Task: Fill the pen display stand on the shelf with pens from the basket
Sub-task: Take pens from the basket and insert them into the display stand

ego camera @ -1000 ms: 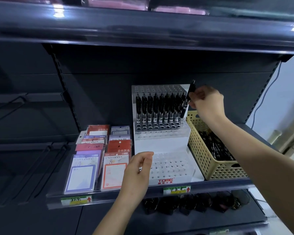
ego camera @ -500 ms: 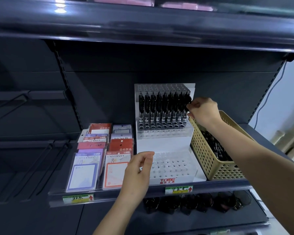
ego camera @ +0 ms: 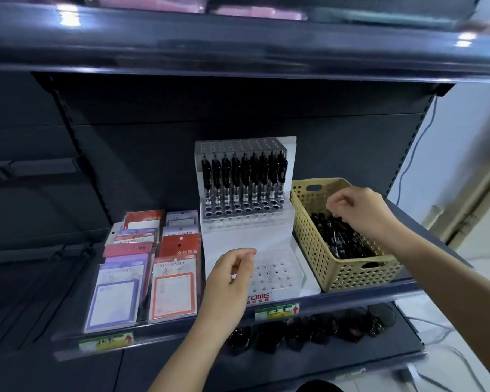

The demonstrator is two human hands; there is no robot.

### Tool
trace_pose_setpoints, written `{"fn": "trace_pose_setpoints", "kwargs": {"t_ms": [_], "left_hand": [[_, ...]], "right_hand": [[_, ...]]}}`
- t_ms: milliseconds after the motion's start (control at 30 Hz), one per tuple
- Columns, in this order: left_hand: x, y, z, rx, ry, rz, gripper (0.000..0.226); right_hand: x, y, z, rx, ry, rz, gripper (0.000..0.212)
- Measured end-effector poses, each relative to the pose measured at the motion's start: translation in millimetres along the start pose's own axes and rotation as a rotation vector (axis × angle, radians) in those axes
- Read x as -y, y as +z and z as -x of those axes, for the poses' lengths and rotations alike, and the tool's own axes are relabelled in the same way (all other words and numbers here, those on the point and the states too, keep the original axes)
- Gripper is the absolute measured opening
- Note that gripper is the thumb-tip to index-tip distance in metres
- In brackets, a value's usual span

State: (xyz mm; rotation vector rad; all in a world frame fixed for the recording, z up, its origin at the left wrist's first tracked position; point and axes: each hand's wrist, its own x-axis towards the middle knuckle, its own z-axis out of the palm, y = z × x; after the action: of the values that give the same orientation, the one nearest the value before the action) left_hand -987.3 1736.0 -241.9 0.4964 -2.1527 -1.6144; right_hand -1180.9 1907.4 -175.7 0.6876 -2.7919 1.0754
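Note:
The white tiered pen display stand [ego camera: 246, 239] stands mid-shelf. A row of black pens [ego camera: 244, 176] fills its middle tier, while the holes in the low front tier are bare. To its right is the yellow perforated basket [ego camera: 351, 273] with several black pens [ego camera: 343, 236] lying inside. My right hand [ego camera: 359, 210] hovers over the basket with its fingers loosely curled and nothing in them. My left hand [ego camera: 229, 281] sits at the stand's front left corner, fingers loosely bent; whether it touches the stand is unclear.
Packs of sticky notes [ego camera: 150, 267] lie in rows left of the stand. The shelf's front lip carries price tags [ego camera: 276, 311]. Dark glasses [ego camera: 309, 332] lie on the shelf below. An upper shelf [ego camera: 238, 52] overhangs the stand.
My right hand lowered a black pen into the right end of the stand's row, let go of it, and moved down and right over the basket. My left hand barely moved.

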Motion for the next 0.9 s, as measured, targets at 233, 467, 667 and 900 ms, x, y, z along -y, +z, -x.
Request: {"fn": "trace_pose_setpoints", "kwargs": {"t_ms": [233,467,667,900], "left_hand": [[-18,43,-8,0.129,0.031,-0.090,0.019],[-31,95,-31,0.244,-0.030,-0.217,0.041],[-41,136,-61,0.270,-0.133,-0.352,0.058],[-42,169,-88,0.110,-0.336,-0.363,0.039]], "right_hand": [[-48,-21,35,0.160,-0.022,0.096,0.013],[-75,-15,42,0.343,-0.011,0.325,0.030],[-85,-7,47,0.345,-0.108,0.374,0.038],[-98,-5,49,0.274,-0.319,0.231,0.042]]}}
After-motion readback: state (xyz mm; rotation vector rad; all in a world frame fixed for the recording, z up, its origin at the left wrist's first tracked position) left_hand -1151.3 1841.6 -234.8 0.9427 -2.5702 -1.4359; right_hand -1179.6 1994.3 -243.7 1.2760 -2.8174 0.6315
